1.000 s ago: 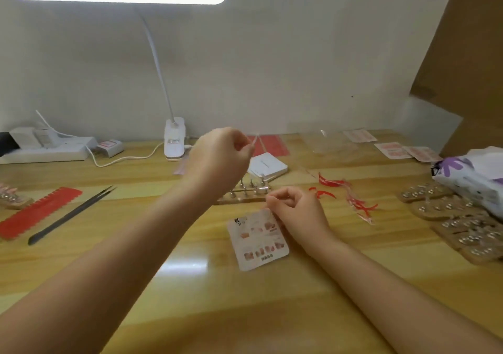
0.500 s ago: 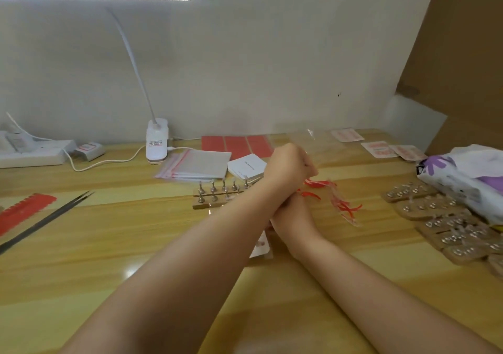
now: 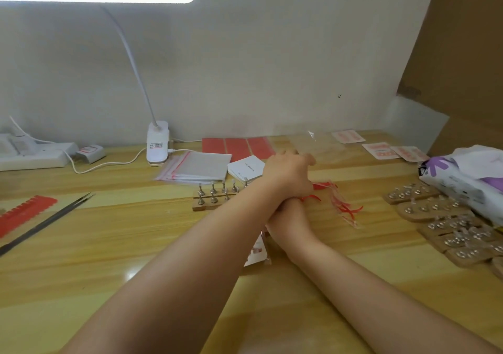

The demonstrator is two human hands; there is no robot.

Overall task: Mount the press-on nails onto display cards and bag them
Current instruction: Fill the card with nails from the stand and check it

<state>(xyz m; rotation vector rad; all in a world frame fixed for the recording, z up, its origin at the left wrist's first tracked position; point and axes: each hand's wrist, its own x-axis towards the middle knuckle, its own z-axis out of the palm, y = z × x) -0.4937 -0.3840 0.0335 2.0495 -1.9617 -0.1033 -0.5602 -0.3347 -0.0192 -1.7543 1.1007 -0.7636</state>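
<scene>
Now that your left hand (image 3: 290, 171) has swung across over your right hand (image 3: 285, 217), it's dropped toward the red peel strips (image 3: 345, 206), fingers curled, though I can't tell what it's pinching. Your right hand is mostly hidden, so no call there. The display card (image 3: 257, 250) peeks out under your wrists on the worktop (image 3: 109, 244). Looks like backing's off and bags (image 3: 196, 167) come next.

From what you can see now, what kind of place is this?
Probably a small press-on nail packing desk: wooden nail stands with metal pegs, a stack of red-striped zip bags and a clip-on desk lamp on a wooden table.
</scene>
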